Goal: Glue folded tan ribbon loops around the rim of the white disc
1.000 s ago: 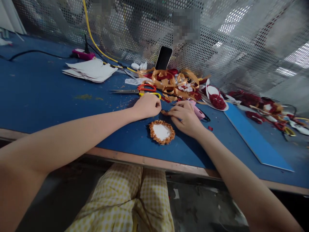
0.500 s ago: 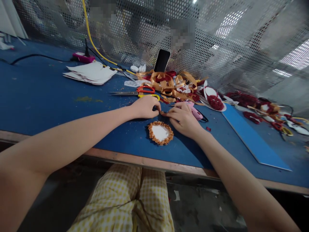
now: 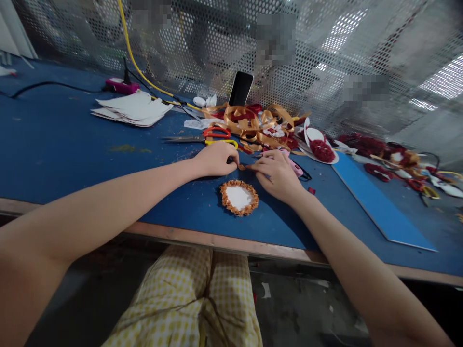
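Close over the blue tabletop, my left hand (image 3: 218, 159) pinches a small piece of brown-gold ribbon (image 3: 242, 167) at its fingertips. My right hand (image 3: 277, 174) faces it from the other side, fingers stretched toward the ribbon piece and thumb apart; its fingertips are just beside the piece. Nearer to me lies a white disc (image 3: 239, 197) edged with a pleated brown-gold ribbon ruffle (image 3: 224, 203). Scissors (image 3: 213, 136) with red and yellow handles lie just beyond my left hand. A pink tool (image 3: 295, 167), probably a glue gun, is partly hidden behind my right hand.
Tangled gold and red ribbons (image 3: 253, 123) lie below a propped phone (image 3: 241, 88). White card sheets (image 3: 135, 110) are stacked at left, near a magenta power socket (image 3: 122, 86). White discs with red ruffles (image 3: 321, 150) and a blue board (image 3: 379, 202) are at right. Perforated metal (image 3: 217, 43) borders the back.
The right fingertips have drawn slightly away from the ribbon piece, and more of it shows. My left hand has hardly moved. The view has shifted slightly.
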Available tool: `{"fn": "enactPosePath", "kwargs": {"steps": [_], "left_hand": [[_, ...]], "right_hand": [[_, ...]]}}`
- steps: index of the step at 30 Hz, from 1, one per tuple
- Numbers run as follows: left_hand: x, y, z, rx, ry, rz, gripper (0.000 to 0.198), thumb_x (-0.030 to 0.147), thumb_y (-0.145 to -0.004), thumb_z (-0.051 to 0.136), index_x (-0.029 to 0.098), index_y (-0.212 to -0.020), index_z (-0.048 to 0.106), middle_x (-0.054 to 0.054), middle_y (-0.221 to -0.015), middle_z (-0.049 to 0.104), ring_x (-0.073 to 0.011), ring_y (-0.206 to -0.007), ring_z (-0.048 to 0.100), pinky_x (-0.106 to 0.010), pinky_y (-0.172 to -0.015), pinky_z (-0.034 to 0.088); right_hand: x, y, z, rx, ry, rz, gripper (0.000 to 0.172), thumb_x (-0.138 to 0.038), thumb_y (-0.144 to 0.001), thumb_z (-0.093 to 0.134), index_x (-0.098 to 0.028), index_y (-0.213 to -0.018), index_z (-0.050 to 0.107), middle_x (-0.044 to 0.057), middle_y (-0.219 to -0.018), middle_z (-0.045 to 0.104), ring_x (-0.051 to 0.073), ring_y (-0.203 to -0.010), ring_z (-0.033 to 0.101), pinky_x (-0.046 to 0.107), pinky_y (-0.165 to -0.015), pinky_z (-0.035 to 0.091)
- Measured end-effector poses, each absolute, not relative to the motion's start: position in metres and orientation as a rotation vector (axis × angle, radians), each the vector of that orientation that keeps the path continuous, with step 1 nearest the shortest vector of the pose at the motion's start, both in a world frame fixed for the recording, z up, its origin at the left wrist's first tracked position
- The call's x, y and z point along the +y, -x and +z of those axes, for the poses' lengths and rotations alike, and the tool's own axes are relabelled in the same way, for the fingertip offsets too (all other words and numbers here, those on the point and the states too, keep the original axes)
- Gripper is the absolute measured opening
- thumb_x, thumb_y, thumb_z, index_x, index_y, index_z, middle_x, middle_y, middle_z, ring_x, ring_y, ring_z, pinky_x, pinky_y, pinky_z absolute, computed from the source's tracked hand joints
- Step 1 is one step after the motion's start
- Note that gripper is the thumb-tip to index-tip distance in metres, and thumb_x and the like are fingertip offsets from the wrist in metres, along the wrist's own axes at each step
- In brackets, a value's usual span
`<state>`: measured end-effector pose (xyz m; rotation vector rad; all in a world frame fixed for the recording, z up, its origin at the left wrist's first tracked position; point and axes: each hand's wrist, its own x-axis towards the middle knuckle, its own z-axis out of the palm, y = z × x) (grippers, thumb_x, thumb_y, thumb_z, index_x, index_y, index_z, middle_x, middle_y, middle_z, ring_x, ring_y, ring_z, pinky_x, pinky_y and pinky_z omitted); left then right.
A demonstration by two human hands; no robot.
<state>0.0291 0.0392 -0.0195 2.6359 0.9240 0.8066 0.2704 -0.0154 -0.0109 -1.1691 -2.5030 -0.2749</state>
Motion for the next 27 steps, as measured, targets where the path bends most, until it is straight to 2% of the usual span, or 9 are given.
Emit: {"fn": "enactPosePath", "kwargs": {"steps": [5, 11, 16, 21, 27], "left_hand": [[0.0402, -0.0301, -0.021, 0.925, -2.581, 0.834, 0.023, 0.013, -0.081, 0.061, 0.018, -0.089, 0.082, -0.007, -0.094, 0.081, -0.0232, -0.092, 0.074, -0.035, -0.086, 0.056], [0.0415, -0.0331, -0.0235, 1.006, -2.467, 0.893, 0.027, 0.016, -0.087, 0.06, 0.013, -0.108, 0.077, -0.01, -0.104, 0.08, -0.0213, -0.093, 0.073, -0.033, -0.088, 0.056], [0.0417, -0.0324, -0.0215, 1.023, -2.557, 0.838, 0.025, 0.016, -0.089, 0.057, 0.013, -0.098, 0.08, -0.012, -0.105, 0.08, -0.024, -0.096, 0.072, -0.037, -0.093, 0.055], [0.0422, -0.0335, -0.0196, 1.006, -2.561, 0.783, 0.027, 0.015, -0.088, 0.058, 0.016, -0.098, 0.084, -0.01, -0.105, 0.081, -0.0235, -0.099, 0.072, -0.036, -0.094, 0.055], [0.0443, -0.0365, -0.0182, 1.07, -2.395, 0.782, 0.022, 0.032, -0.091, 0.069, 0.017, -0.093, 0.085, -0.009, -0.105, 0.082, -0.0244, -0.101, 0.073, -0.035, -0.091, 0.053]], "right_hand": [[-0.0156, -0.2669, -0.0119, -2.559, 1.187, -0.37, 0.037, -0.018, -0.096, 0.05, -0.029, -0.111, 0.083, 0.008, -0.103, 0.078, 0.033, -0.112, 0.055, 0.056, -0.102, 0.042], [-0.0147, -0.2643, -0.0121, -2.602, 1.225, -0.477, 0.037, -0.017, -0.1, 0.044, -0.023, -0.111, 0.079, 0.01, -0.109, 0.078, 0.033, -0.117, 0.055, 0.051, -0.103, 0.042], [-0.014, -0.2677, -0.011, -2.533, 1.244, -0.418, 0.04, -0.019, -0.102, 0.042, -0.026, -0.118, 0.078, 0.008, -0.107, 0.079, 0.031, -0.113, 0.057, 0.048, -0.1, 0.042], [-0.0139, -0.2688, -0.0101, -2.506, 1.231, -0.396, 0.04, -0.019, -0.102, 0.044, -0.029, -0.118, 0.079, 0.007, -0.103, 0.08, 0.031, -0.112, 0.056, 0.048, -0.1, 0.041], [-0.0152, -0.267, -0.0098, -2.532, 1.21, -0.408, 0.041, -0.019, -0.102, 0.044, -0.029, -0.12, 0.079, 0.007, -0.102, 0.08, 0.03, -0.113, 0.056, 0.048, -0.102, 0.041]]}}
